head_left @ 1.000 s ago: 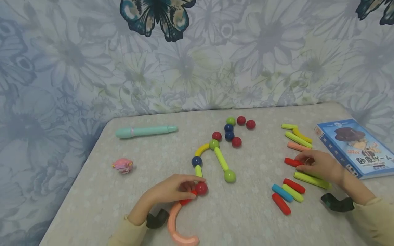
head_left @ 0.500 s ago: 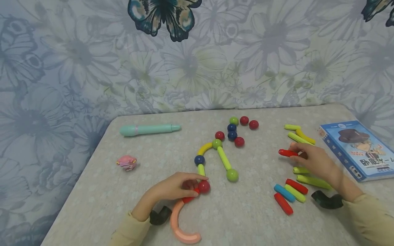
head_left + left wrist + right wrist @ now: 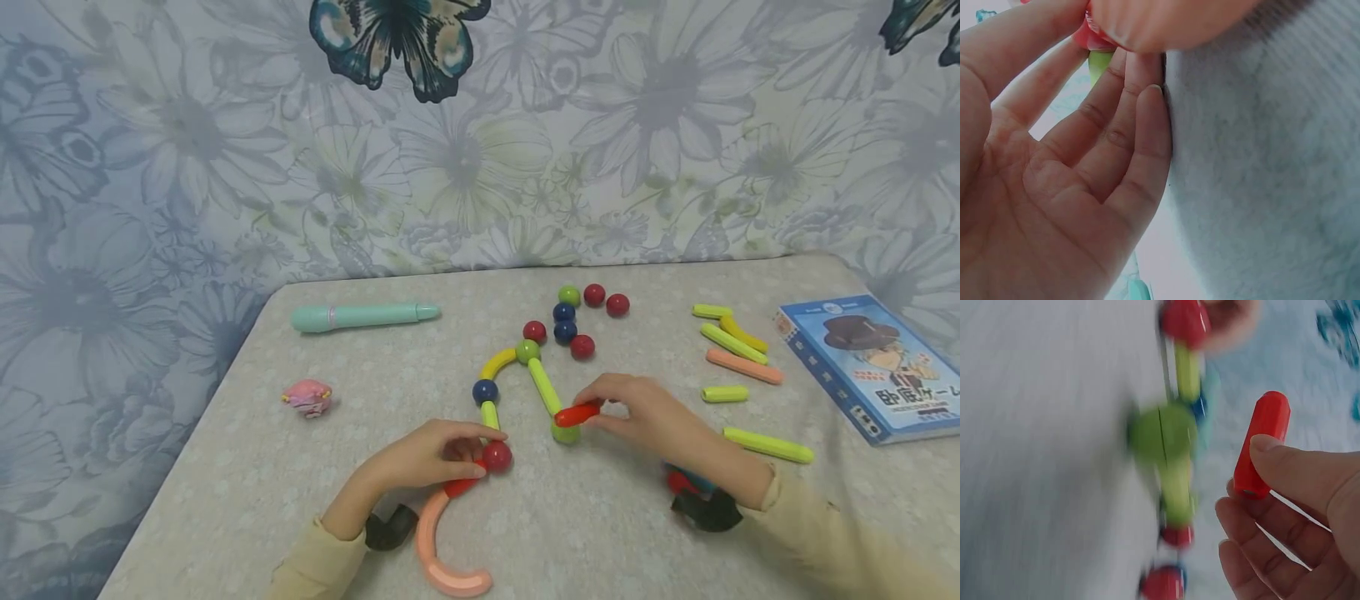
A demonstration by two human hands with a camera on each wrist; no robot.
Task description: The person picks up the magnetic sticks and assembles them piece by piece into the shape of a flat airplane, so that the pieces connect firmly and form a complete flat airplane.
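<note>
My left hand (image 3: 429, 454) holds a joined chain of magnetic rods and balls at its red ball (image 3: 497, 457), thumb and index finger on either side. A short red rod (image 3: 463, 487) and a curved orange rod (image 3: 429, 542) run on from that ball toward the near edge. Beyond it come a green rod, a blue ball (image 3: 485, 391), a yellow curved rod and more green pieces. My right hand (image 3: 652, 417) pinches another red rod (image 3: 1266, 437) between thumb and fingers. In the head view this rod overlaps the end green ball (image 3: 566, 434); whether they touch I cannot tell.
Loose red, blue and green balls (image 3: 582, 347) lie behind the chain. Several loose rods (image 3: 767, 445) are at the right, beside a blue boxed game (image 3: 885, 367). More rods are partly hidden under my right wrist. A mint pen (image 3: 363, 317) and pink toy (image 3: 308, 397) lie left.
My right hand has picked up the red rod from the loose rods and carried it left to the chain's green end ball. My left hand stays on the chain.
</note>
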